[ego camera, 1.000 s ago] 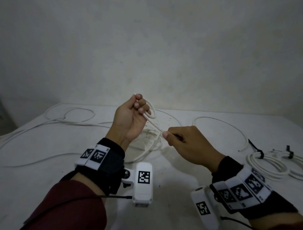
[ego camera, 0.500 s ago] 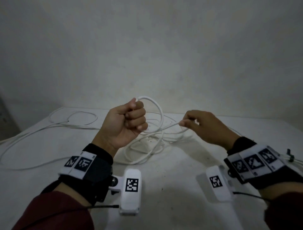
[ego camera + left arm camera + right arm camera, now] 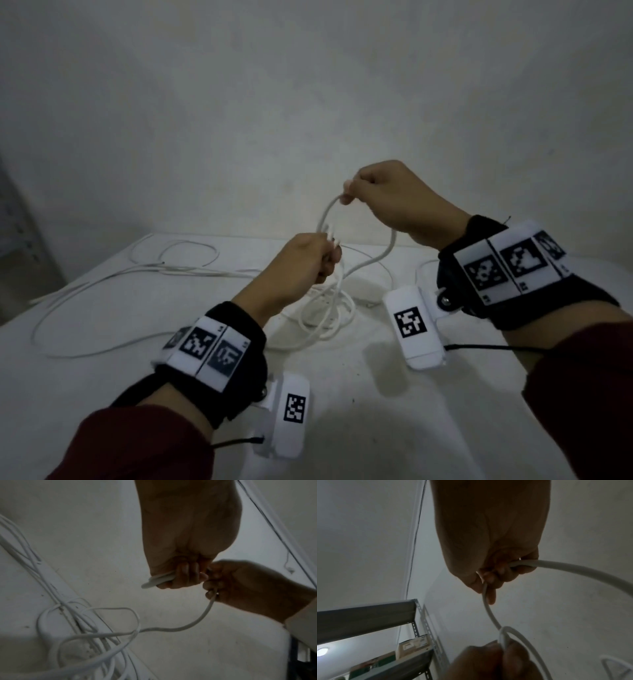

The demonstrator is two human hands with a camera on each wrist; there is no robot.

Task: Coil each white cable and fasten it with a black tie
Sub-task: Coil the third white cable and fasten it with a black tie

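My left hand (image 3: 327, 255) is held above the table as a fist and grips gathered loops of a white cable (image 3: 324, 219). My right hand (image 3: 349, 196) is higher and just to the right, pinching the same cable. A short arc runs from its fingertips down into the left fist. A second strand drops from the right hand to a loose heap of cable (image 3: 325, 317) on the table. In the left wrist view the left hand (image 3: 181, 578) clamps the loops (image 3: 157, 582) beside the right hand (image 3: 240, 588). In the right wrist view the right hand (image 3: 489, 582) holds the cable (image 3: 490, 614). No black tie is in view.
More loose white cables (image 3: 137, 270) trail across the left of the white table (image 3: 394, 421). A bare wall stands close behind. A grey metal shelf (image 3: 388, 614) with boxes stands off to the left.
My right hand has risen and swung left, from beside the left hand to above it, carrying the cable over into a fresh arc. The left hand keeps its grip on the loops.
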